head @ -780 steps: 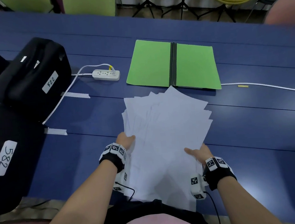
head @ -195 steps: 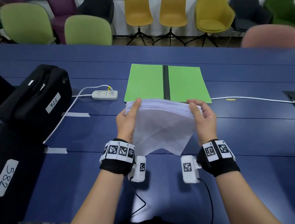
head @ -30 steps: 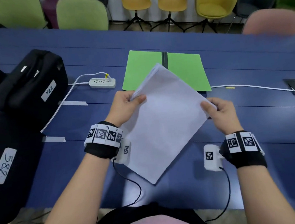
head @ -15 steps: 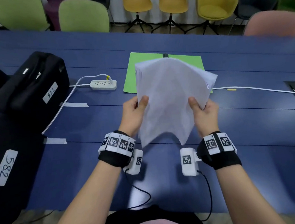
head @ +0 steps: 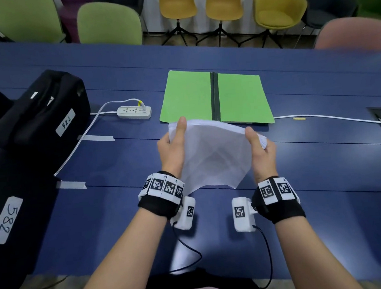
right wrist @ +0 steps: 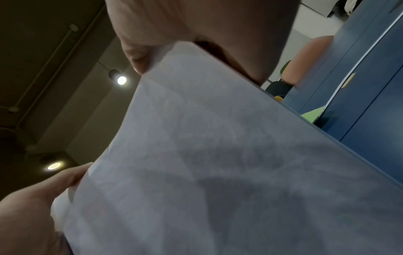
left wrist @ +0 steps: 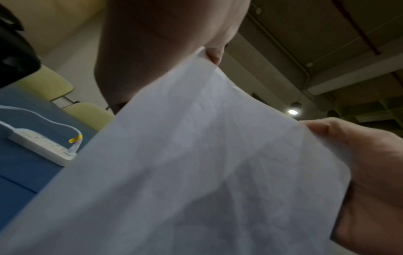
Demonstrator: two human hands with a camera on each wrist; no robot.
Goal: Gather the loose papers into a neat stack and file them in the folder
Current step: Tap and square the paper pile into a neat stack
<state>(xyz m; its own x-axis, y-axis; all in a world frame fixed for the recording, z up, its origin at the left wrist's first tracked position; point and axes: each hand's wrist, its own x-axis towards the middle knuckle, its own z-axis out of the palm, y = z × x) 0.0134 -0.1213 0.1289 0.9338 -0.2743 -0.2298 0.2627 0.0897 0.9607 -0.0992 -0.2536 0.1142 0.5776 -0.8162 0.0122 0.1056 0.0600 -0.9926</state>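
I hold a stack of white papers (head: 211, 156) upright above the blue table (head: 324, 179), its lower corner pointing down at the tabletop. My left hand (head: 173, 143) grips the stack's left edge, thumb laid along the near face. My right hand (head: 259, 145) grips the right edge, thumb on the near face. An open green folder (head: 188, 94) with a dark spine lies flat just beyond the stack. In both wrist views the papers (left wrist: 207, 172) (right wrist: 229, 172) fill the frame, with the other hand (left wrist: 370, 172) (right wrist: 32, 207) at their far edge.
A white power strip (head: 134, 112) with its cable lies left of the folder. Two black cases (head: 39, 115) labelled 522 and 582 stand at the left. A white cable (head: 328, 118) runs to a table hatch at the right. Chairs (head: 109, 23) line the far side.
The stack has swung from a flat diagonal hold to upright between both hands, then dropped lower with its top edge level in front of the folder. Both hands kept their grip.
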